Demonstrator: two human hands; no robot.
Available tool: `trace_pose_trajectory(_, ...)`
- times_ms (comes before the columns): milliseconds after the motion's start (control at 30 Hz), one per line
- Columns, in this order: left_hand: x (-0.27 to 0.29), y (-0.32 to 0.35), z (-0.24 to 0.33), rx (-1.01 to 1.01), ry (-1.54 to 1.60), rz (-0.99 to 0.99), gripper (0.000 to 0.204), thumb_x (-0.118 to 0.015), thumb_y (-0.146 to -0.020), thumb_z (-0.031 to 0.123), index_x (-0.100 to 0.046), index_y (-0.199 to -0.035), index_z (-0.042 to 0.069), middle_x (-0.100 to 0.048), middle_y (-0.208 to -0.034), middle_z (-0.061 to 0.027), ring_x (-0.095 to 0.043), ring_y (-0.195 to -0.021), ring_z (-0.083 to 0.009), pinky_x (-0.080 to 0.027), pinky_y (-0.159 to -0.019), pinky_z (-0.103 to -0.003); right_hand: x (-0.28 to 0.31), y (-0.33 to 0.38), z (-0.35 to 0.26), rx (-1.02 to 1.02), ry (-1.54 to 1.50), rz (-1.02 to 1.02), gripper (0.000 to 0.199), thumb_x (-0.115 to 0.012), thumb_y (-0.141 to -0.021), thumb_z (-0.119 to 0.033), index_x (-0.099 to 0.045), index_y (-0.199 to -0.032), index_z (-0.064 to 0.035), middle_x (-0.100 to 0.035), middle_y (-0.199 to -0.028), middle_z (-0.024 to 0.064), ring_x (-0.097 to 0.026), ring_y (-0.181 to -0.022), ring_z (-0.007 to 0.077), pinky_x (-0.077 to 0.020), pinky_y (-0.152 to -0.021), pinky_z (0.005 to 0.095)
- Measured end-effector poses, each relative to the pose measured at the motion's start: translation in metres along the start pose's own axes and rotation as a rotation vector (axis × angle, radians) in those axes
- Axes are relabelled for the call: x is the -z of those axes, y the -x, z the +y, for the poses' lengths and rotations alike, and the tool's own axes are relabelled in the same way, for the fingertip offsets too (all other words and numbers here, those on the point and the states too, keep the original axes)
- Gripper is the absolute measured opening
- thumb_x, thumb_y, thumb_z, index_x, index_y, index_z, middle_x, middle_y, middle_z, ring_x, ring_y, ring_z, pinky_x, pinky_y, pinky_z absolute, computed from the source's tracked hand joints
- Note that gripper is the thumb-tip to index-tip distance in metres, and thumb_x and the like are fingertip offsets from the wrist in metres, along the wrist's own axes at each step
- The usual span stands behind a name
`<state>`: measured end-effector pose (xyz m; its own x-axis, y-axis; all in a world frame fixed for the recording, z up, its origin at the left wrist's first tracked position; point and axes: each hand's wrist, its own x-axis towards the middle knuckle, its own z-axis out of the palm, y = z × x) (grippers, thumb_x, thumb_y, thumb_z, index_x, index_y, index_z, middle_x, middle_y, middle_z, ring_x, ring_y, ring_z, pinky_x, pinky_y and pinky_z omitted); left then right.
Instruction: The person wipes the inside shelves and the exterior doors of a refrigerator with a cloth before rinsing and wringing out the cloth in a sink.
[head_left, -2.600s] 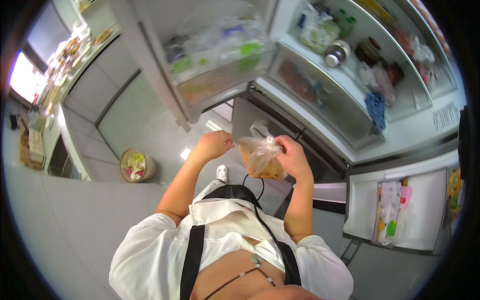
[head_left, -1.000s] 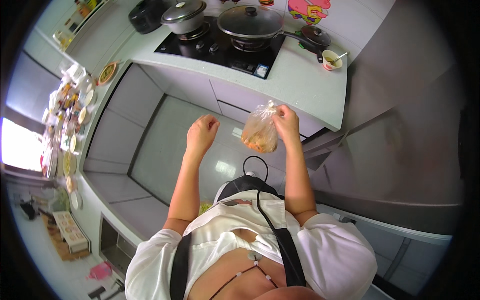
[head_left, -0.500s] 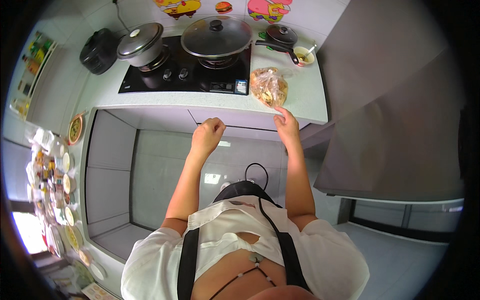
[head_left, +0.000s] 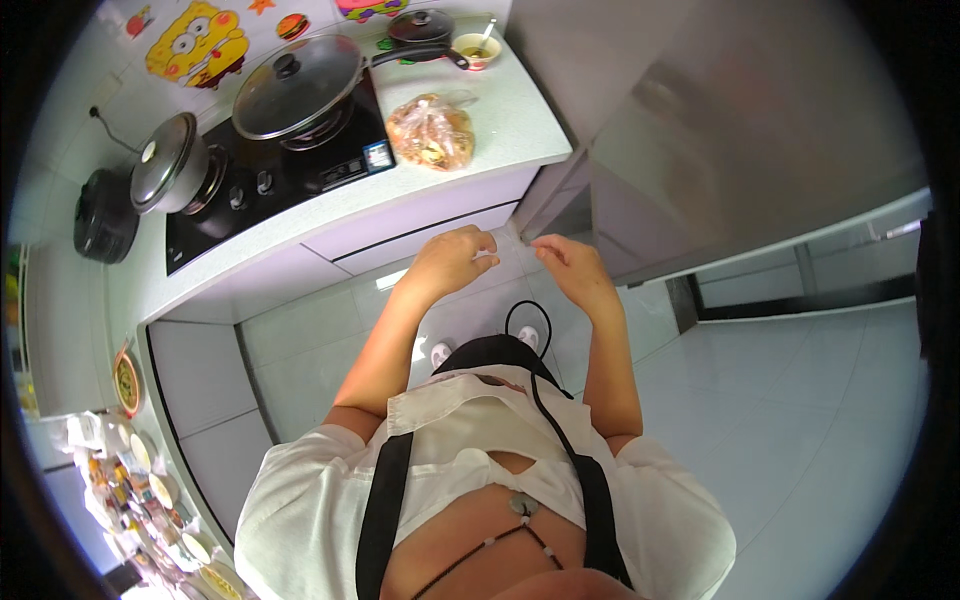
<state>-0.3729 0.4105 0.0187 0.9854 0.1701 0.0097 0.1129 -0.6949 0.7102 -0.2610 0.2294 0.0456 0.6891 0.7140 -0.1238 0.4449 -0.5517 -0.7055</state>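
Observation:
My left hand [head_left: 450, 264] hangs over the floor in front of the counter. It is empty, with the thumb and loosely bent fingers apart. Close to its right is my right hand [head_left: 577, 274], also empty, fingers loosely bent and a gap between the two hands. Both are nearest the drawer fronts [head_left: 430, 232]. Beyond them, on the counter [head_left: 510, 120], lies a clear plastic bag of orange-brown food [head_left: 432, 134]; neither hand touches it.
A black gas hob [head_left: 285, 190] carries a lidded wok [head_left: 300, 90] and a lidded pot [head_left: 172, 170]. Behind the bag are a small lidded pan [head_left: 418, 30] and a bowl [head_left: 476, 52] with a spoon. A large grey cabinet-like surface [head_left: 720, 130] stands at right. Dishes crowd the left counter.
My view has turned right, so the hob and counter sit further left. My right hand has moved away from the food bag, and my hands are closer together.

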Motion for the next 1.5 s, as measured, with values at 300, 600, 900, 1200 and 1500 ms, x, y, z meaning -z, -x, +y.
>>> trace_pose_trajectory(300,-0.029,-0.02,0.075,-0.156,-0.116,-0.16,0.022,-0.059,-0.08,0.021,-0.063,-0.094,0.004,-0.061,-0.093,-0.0144,-0.059,-0.083,-0.0285,-0.046,-0.073,-0.035,0.064,0.052,0.039,0.264,0.02,-0.102,0.023,-0.053,-0.083,-0.02,-0.06,-0.097,-0.0032,-0.062,-0.084,0.0153,-0.059,-0.077,0.0297,-0.0458,-0.068,0.0358)
trace_pose_trajectory(600,-0.057,-0.032,0.222,-0.397,0.347,0.777,0.008,-0.053,-0.083,0.004,-0.057,-0.081,-0.003,-0.058,-0.075,-0.0112,-0.053,-0.067,-0.0158,-0.042,-0.061,-0.026,0.224,0.11,0.111,0.561,-0.425,-0.305,0.016,-0.053,-0.085,-0.01,-0.062,-0.097,-0.0023,-0.065,-0.086,0.0095,-0.065,-0.072,0.0138,-0.0489,-0.064,0.0241)
trace_pose_trajectory(900,-0.163,-0.102,0.343,-0.881,0.248,0.937,0.013,-0.056,-0.082,0.009,-0.057,-0.08,-0.004,-0.058,-0.066,-0.0119,-0.052,-0.055,-0.0197,-0.041,-0.051,-0.029,0.337,0.135,0.226,0.503,-0.554,-0.189,0.016,-0.049,-0.086,-0.007,-0.06,-0.097,0.0,-0.063,-0.081,0.0082,-0.062,-0.067,0.0123,-0.0481,-0.058,0.0226)
trace_pose_trajectory(1200,-0.223,-0.224,0.364,-0.474,0.442,0.803,0.009,-0.057,-0.082,0.005,-0.062,-0.085,-0.001,-0.059,-0.072,-0.0076,-0.055,-0.063,-0.013,-0.042,-0.057,-0.022,0.397,0.106,0.321,0.342,-0.786,0.123,0.019,-0.044,-0.089,-0.006,-0.059,-0.098,0.0007,-0.059,-0.078,0.0065,-0.059,-0.065,0.0119,-0.044,-0.056,0.0205)
trace_pose_trajectory(1500,-0.266,-0.393,0.372,-0.276,0.563,0.867,0.012,-0.054,-0.086,0.011,-0.061,-0.088,0.001,-0.057,-0.073,-0.0018,-0.053,-0.068,-0.008,-0.042,-0.062,-0.021,0.477,0.016,0.385,0.152,-0.708,0.182,0.019,-0.044,-0.089,-0.007,-0.059,-0.098,-0.0011,-0.06,-0.079,0.0062,-0.057,-0.063,0.0107,-0.0429,-0.054,0.0205)
